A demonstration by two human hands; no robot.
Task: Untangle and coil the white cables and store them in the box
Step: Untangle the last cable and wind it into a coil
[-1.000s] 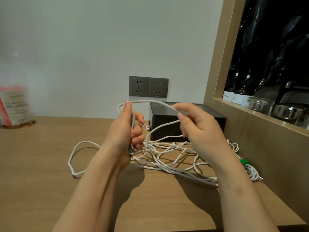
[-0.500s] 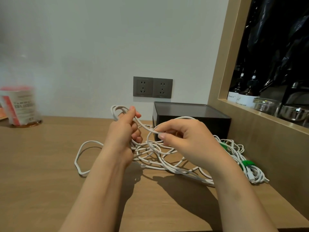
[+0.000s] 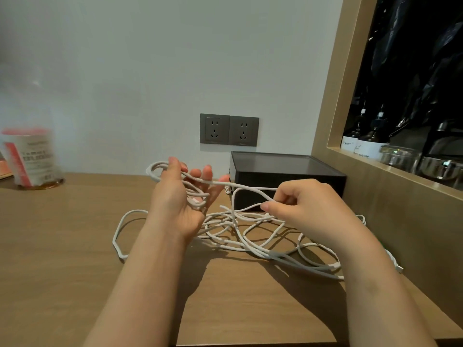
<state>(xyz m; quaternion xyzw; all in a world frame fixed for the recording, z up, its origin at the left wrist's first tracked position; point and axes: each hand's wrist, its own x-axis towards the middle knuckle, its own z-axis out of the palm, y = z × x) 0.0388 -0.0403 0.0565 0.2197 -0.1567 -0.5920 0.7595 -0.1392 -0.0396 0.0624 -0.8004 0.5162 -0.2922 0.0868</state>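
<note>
A tangle of white cables point(image 3: 250, 232) lies on the wooden table point(image 3: 62, 246) in front of a black box point(image 3: 288, 177) that stands against the wall. My left hand point(image 3: 179, 199) is raised above the tangle, left of the box, with its fingers spread and fairly straight. Several cable loops point(image 3: 156, 169) hang over its thumb and run across its palm. My right hand point(image 3: 310, 209) is in front of the box and pinches one strand between thumb and forefinger. That strand stretches from the left hand to the right.
Two grey wall sockets point(image 3: 229, 130) sit above the box. A blurred container with a red and white label point(image 3: 30, 156) stands at the far left. On the right, a wooden-framed niche point(image 3: 333, 96) holds dark bottles point(image 3: 368, 141) and glass jars point(image 3: 398, 157).
My left hand has opened its fingers from a curled grip on the coil. My right hand has moved to the right, drawing a strand out from the left hand.
</note>
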